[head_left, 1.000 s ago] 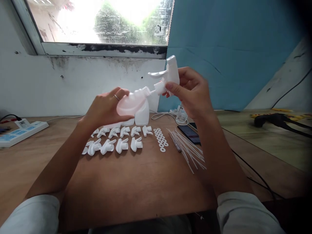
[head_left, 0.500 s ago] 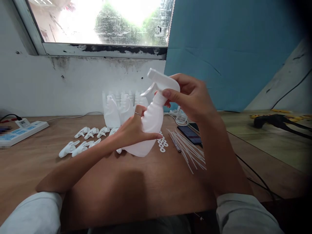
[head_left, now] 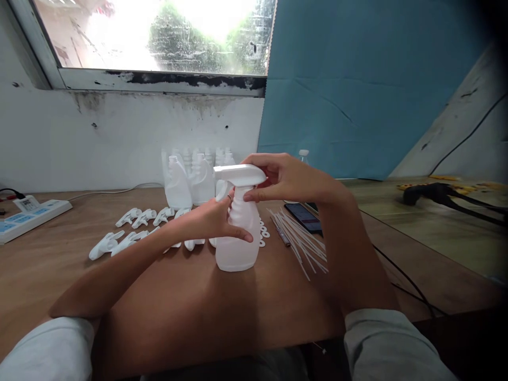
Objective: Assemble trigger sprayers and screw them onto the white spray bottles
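Observation:
A translucent white spray bottle [head_left: 237, 253] is upright at the middle of the table, its base at or just above the wood. My left hand [head_left: 216, 219] wraps round its body, the thumb across the front. On its neck sits a white trigger sprayer head [head_left: 241, 173], its nozzle pointing left. My right hand [head_left: 283, 177] grips that sprayer head from the right, thumb at the collar and fingers behind. Loose trigger sprayers [head_left: 105, 244] lie in two rows left of the bottle. Several bottles without tops [head_left: 177, 184] stand behind.
White rings [head_left: 265, 233], thin white tubes [head_left: 299, 238], a pen [head_left: 283, 236] and a phone [head_left: 304, 218] lie right of the bottle. A capped clear bottle [head_left: 304, 154] is partly hidden behind my right hand. A power strip [head_left: 37, 218] is at far left, a black strapped object [head_left: 440, 196] at far right.
The spray bottle has come down from a raised, tilted pose to upright, both hands moving with it. The right hand has lowered along with the sprayer head. The view has shifted slightly.

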`<state>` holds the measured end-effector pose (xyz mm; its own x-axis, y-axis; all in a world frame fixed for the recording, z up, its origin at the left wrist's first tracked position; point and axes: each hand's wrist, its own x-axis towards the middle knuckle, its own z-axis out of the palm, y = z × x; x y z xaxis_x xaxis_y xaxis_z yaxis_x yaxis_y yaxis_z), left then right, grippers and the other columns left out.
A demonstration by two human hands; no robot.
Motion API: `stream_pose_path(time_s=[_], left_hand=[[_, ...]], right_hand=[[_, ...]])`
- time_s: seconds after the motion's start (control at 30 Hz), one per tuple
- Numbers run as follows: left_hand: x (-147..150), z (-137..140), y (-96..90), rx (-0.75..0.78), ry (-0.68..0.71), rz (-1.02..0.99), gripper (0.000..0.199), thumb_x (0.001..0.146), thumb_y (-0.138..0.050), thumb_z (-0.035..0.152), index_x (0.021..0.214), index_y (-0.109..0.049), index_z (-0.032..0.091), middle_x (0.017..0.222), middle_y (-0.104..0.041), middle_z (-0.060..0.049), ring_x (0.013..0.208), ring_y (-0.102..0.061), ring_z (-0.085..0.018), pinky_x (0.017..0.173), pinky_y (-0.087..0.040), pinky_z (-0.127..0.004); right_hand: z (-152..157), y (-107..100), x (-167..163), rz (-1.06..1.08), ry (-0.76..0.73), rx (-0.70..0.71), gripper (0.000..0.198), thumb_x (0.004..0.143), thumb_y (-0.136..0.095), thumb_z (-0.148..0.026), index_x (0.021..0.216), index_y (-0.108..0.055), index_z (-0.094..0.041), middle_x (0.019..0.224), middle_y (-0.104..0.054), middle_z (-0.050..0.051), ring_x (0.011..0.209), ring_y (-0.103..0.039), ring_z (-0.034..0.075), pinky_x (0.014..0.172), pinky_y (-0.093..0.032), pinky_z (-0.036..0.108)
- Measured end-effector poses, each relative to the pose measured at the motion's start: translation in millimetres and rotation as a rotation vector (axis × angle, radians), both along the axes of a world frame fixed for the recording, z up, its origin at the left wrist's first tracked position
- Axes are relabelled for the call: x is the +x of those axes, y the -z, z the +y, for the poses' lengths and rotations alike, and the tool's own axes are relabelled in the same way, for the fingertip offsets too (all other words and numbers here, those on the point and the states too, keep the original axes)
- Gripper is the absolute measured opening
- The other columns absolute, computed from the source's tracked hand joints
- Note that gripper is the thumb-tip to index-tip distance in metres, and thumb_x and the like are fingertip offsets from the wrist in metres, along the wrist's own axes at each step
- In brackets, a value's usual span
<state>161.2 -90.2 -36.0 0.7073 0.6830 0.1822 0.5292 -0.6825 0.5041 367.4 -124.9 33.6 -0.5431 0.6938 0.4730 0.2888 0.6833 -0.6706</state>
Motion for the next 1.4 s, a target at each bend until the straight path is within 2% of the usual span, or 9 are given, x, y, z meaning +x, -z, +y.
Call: stream_pose_path(time_s=[0.1,0.23,0.3,0.4,0.57,0.67,0.83,1.07,1.4], left_hand=[[-15,3,-17.3,0.002,0.098,-0.074,0.063,0.065,-0.074,0.056,0.112,-0.050,0.022,0.094,-0.066,-0.007,0.076,-0.066,-0.021,0.059,-0.053,-0.030],[-27,-4,-40.2,0.254,0.080,-0.402,0.072,0.067,-0.078,0.044,0.128,-0.046,0.025,0.115,-0.062,-0.009,0.095,-0.064,-0.020,0.077,-0.057,-0.030],[-26,-12,-45.8,0.341,0.081,-0.504,0.060,0.076,-0.071,0.040,0.130,-0.048,0.025,0.116,-0.062,-0.008,0.098,-0.063,-0.019,0.082,-0.056,-0.030],[-22,-21,-46.3,0.425,0.051,-0.533,0.031,0.087,-0.060,0.034,0.116,-0.062,0.023,0.109,-0.066,-0.006,0.092,-0.063,-0.016,0.081,-0.056,-0.027],[-25,-17,-43.8,0.402,0.000,-0.583,0.023,0.087,-0.060,0.033,0.105,-0.069,0.022,0.097,-0.069,-0.005,0.079,-0.064,-0.014,0.073,-0.056,-0.027],[-32,-12,-45.8,0.329,0.035,-0.598,0.021,0.085,-0.063,0.033,0.102,-0.070,0.021,0.094,-0.069,-0.005,0.076,-0.064,-0.015,0.068,-0.056,-0.027],[-35,-9,-46.9,0.300,0.036,-0.612,0.021,0.083,-0.066,0.035,0.098,-0.071,0.021,0.097,-0.069,-0.006,0.081,-0.064,-0.017,0.068,-0.057,-0.028],[-34,-11,-46.1,0.296,0.039,-0.617,0.020,0.083,-0.066,0.033,0.098,-0.072,0.021,0.097,-0.069,-0.006,0.081,-0.065,-0.016,0.069,-0.057,-0.028],[-34,-12,-46.8,0.288,0.039,-0.586,0.020,0.083,-0.066,0.034,0.097,-0.070,0.020,0.099,-0.069,-0.006,0.077,-0.065,-0.015,0.067,-0.057,-0.027]], right_hand=[[3,4,0,-0.027,0.002,-0.002,0.027,0.065,-0.079,-0.018,0.090,-0.068,-0.018,0.080,-0.063,-0.001,0.070,-0.058,0.012,0.057,-0.047,0.022],[12,22,1,0.118,-0.028,-0.113,0.033,0.067,-0.080,-0.021,0.096,-0.066,-0.017,0.086,-0.064,0.000,0.077,-0.060,0.013,0.066,-0.050,0.025],[18,37,-2,0.239,-0.081,-0.205,0.036,0.067,-0.080,-0.023,0.099,-0.065,-0.017,0.088,-0.066,0.002,0.081,-0.062,0.014,0.071,-0.052,0.027],[26,61,-16,0.431,-0.157,-0.311,0.036,0.070,-0.079,-0.028,0.100,-0.063,-0.017,0.091,-0.067,0.003,0.081,-0.064,0.015,0.073,-0.053,0.029],[26,86,-48,0.655,-0.362,-0.401,0.035,0.081,-0.066,-0.042,0.106,-0.052,-0.021,0.085,-0.065,0.003,0.071,-0.064,0.017,0.062,-0.054,0.031],[22,87,-56,0.656,-0.438,-0.438,0.037,0.084,-0.059,-0.049,0.101,-0.053,-0.018,0.081,-0.064,0.005,0.068,-0.063,0.018,0.061,-0.053,0.033],[17,85,-58,0.637,-0.300,-0.339,0.029,0.078,-0.069,-0.040,0.091,-0.055,-0.019,0.070,-0.059,0.000,0.060,-0.058,0.014,0.058,-0.051,0.030],[12,83,-59,0.620,-0.263,-0.310,0.027,0.080,-0.069,-0.039,0.091,-0.056,-0.018,0.070,-0.058,0.000,0.059,-0.057,0.013,0.057,-0.050,0.029],[13,83,-58,0.646,-0.331,-0.397,0.028,0.079,-0.066,-0.042,0.091,-0.056,-0.019,0.071,-0.060,0.001,0.062,-0.060,0.015,0.059,-0.051,0.031]])
